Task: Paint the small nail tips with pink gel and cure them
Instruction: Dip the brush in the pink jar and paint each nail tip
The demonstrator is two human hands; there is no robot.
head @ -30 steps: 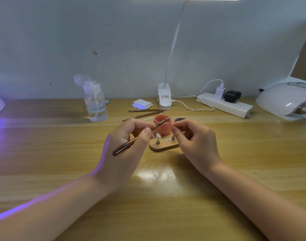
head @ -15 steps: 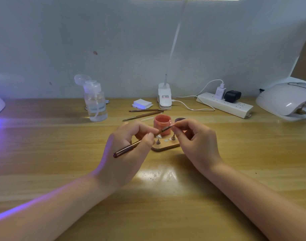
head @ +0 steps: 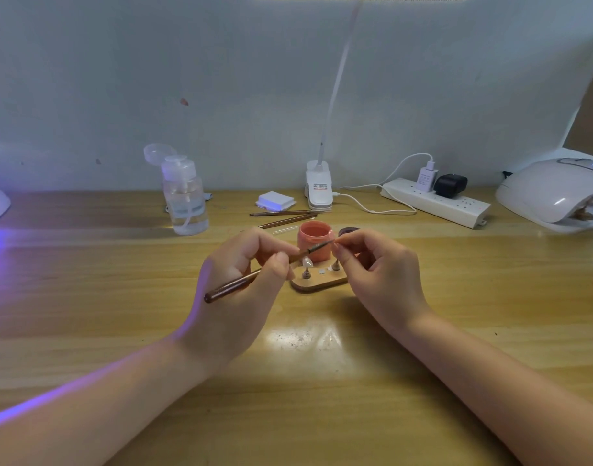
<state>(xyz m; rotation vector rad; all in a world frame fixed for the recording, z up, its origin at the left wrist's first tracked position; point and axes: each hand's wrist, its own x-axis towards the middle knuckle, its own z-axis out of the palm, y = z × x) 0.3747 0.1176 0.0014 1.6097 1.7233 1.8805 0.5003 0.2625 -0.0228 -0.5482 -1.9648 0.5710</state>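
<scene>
My left hand (head: 241, 280) grips a thin brown brush (head: 233, 285) between thumb and fingers, its tip slanting up to the right. The tip meets the fingertips of my right hand (head: 379, 270), which pinch something tiny, most likely a nail tip, mostly hidden. Behind the brush stands an open pink gel jar (head: 313, 243) with its dark lid (head: 348, 231) beside it. In front lies a small wooden stand (head: 317, 284) with metal pegs. One peg carries a pale nail tip (head: 307, 262).
Two spare brushes (head: 285, 217) and a white pad (head: 275, 200) lie behind the jar. A clear pump bottle (head: 185, 196) stands to the left, a clip lamp base (head: 318, 190) and power strip (head: 436, 202) at the back, and a white curing lamp (head: 554, 193) at far right.
The brush tip dipped toward the stand, then came up to my right fingertips. My right hand has hardly moved.
</scene>
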